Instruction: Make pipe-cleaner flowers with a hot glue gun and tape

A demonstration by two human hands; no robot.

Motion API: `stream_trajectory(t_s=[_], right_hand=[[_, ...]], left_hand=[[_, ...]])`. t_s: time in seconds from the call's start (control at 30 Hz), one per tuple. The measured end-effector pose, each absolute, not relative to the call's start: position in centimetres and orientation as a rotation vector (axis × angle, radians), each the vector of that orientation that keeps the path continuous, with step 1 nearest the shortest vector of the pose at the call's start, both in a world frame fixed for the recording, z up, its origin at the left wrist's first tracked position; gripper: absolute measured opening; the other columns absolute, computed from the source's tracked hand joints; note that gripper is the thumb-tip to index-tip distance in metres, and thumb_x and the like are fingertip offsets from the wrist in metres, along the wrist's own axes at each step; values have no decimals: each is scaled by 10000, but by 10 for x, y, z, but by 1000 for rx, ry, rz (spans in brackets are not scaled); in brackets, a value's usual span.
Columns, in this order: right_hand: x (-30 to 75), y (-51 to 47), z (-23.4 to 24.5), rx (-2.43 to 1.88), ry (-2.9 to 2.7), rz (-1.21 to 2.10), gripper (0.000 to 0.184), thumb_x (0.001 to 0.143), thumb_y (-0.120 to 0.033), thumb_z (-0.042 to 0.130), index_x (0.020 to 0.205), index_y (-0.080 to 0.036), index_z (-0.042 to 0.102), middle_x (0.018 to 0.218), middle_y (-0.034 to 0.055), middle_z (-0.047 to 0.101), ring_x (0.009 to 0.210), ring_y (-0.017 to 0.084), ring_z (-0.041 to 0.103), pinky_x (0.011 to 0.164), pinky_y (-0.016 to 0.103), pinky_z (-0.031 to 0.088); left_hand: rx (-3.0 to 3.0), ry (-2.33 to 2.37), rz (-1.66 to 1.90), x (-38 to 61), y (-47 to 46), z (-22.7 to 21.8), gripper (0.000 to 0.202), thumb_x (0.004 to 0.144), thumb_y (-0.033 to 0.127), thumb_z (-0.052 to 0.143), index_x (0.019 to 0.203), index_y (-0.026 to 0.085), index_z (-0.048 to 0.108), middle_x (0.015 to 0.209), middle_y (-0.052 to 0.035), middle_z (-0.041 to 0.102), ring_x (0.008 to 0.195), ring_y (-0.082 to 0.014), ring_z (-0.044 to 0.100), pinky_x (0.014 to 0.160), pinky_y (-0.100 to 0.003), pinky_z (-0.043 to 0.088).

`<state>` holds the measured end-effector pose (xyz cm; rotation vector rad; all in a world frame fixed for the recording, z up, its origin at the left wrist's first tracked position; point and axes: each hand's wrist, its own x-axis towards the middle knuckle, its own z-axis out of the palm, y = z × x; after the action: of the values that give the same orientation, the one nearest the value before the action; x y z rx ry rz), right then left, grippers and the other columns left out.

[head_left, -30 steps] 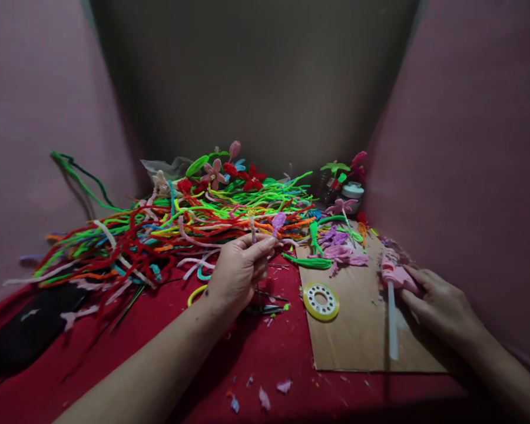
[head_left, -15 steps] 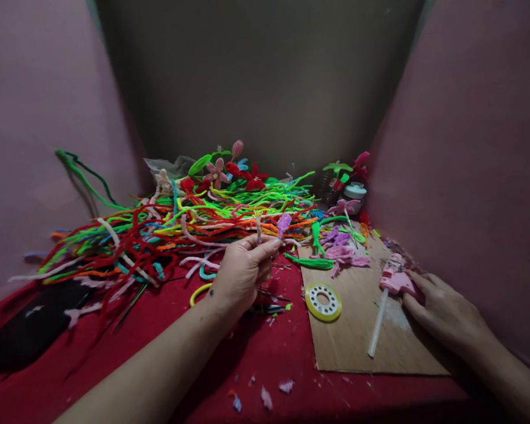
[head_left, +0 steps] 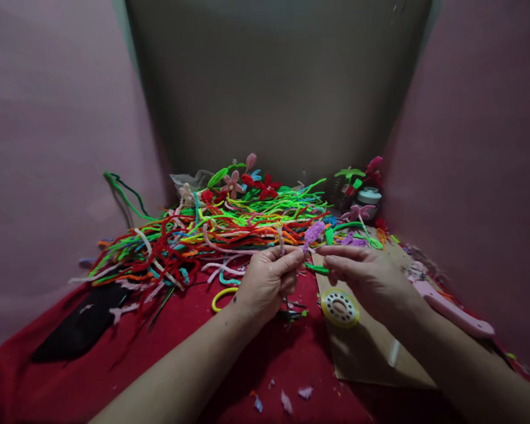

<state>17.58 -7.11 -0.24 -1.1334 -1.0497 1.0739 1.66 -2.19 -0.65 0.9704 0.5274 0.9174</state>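
Note:
My left hand [head_left: 271, 282] is closed, pinching a fuzzy purple petal [head_left: 313, 234] between thumb and fingers. A thin stem with a yellow tip [head_left: 281, 238] also stands up from that grip. Close by on the right is my right hand [head_left: 373, 280], its fingers stretched toward the petal and slightly parted, with nothing visible in them. Under the right forearm lies a pink glue gun [head_left: 454, 309], partly hidden. Its clear glue stick [head_left: 393, 352] shows on the near side of the arm.
A heap of coloured pipe cleaners [head_left: 247, 218] with fuzzy flowers spreads behind my hands. A tape roll [head_left: 340, 307] lies on the cardboard [head_left: 357, 353]. Yellow-handled scissors [head_left: 221, 297] rest on the red cloth [head_left: 229, 377]. A lidded jar [head_left: 368, 197] stands at the back right.
My right hand has let go of the glue gun and moved left, up to the petal. My left hand still holds the petal and stem. The whole view has shifted slightly.

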Motion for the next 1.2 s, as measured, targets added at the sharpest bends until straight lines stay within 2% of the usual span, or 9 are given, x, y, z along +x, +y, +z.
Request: stream_trajectory(t_s=[0.17, 0.3, 0.43, 0.57, 0.63, 0.87, 0.97, 1.2], right_hand=[[151, -52, -5, -849, -878, 1327, 118, 599, -184, 766, 706, -174, 716, 695, -8, 631, 578, 72, 492, 545, 214, 380], [149, -50, -10, -806, -831, 1344, 131, 590, -168, 769, 704, -178, 705, 660, -16, 626, 581, 85, 511, 577, 235, 394], [152, -51, -8, -808, -824, 1268, 103, 597, -165, 763, 677, -173, 698, 650, -13, 629, 579, 86, 516, 578, 236, 398], [154, -53, -2, -851, -856, 1142, 99, 590, -180, 768, 655, -165, 695, 622, -8, 617, 546, 77, 492, 539, 225, 383], [153, -54, 0, -867, -856, 1143, 98, 590, -190, 768, 649, -166, 693, 621, -5, 618, 538, 80, 486, 535, 228, 381], [145, -54, -6, -808, -815, 1195, 100, 618, -183, 754, 699, -193, 694, 627, -14, 606, 556, 92, 481, 527, 231, 361], [141, -57, -6, -803, -784, 1190, 119, 615, -185, 754, 717, -189, 692, 638, -14, 601, 557, 92, 472, 529, 238, 351], [136, -59, -6, -834, -757, 1145, 100, 587, -199, 761, 634, -182, 674, 561, -27, 559, 519, 91, 433, 521, 249, 326]], left_hand=[[974, 498, 888, 16, -21, -8, 176, 720, 262, 664, 709, 111, 573, 516, 51, 486, 328, 12, 242, 363, -173, 163], [1001, 474, 863, 16, -20, -11, 183, 736, 276, 647, 705, 131, 539, 495, 62, 462, 332, 2, 227, 368, -179, 172], [1049, 476, 877, 16, -23, -9, 210, 779, 352, 600, 775, 157, 522, 496, 79, 414, 354, -11, 217, 382, -185, 156], [1107, 562, 1041, 18, -25, -5, 226, 855, 363, 477, 786, 150, 506, 692, 13, 538, 426, -18, 330, 413, -189, 216], [1144, 564, 1063, 18, -25, -4, 206, 862, 333, 466, 776, 150, 500, 757, 5, 554, 431, -11, 330, 423, -190, 226], [1191, 602, 1045, 17, -30, -4, 166, 794, 325, 575, 761, 188, 488, 565, 68, 441, 426, -42, 356, 419, -182, 253], [1229, 636, 1084, 17, -30, -4, 164, 783, 316, 588, 748, 180, 505, 590, 54, 469, 458, -53, 390, 438, -191, 297], [1251, 623, 1159, 18, -28, -8, 105, 775, 239, 594, 740, 153, 545, 661, 32, 504, 560, -64, 430, 535, -202, 351]])
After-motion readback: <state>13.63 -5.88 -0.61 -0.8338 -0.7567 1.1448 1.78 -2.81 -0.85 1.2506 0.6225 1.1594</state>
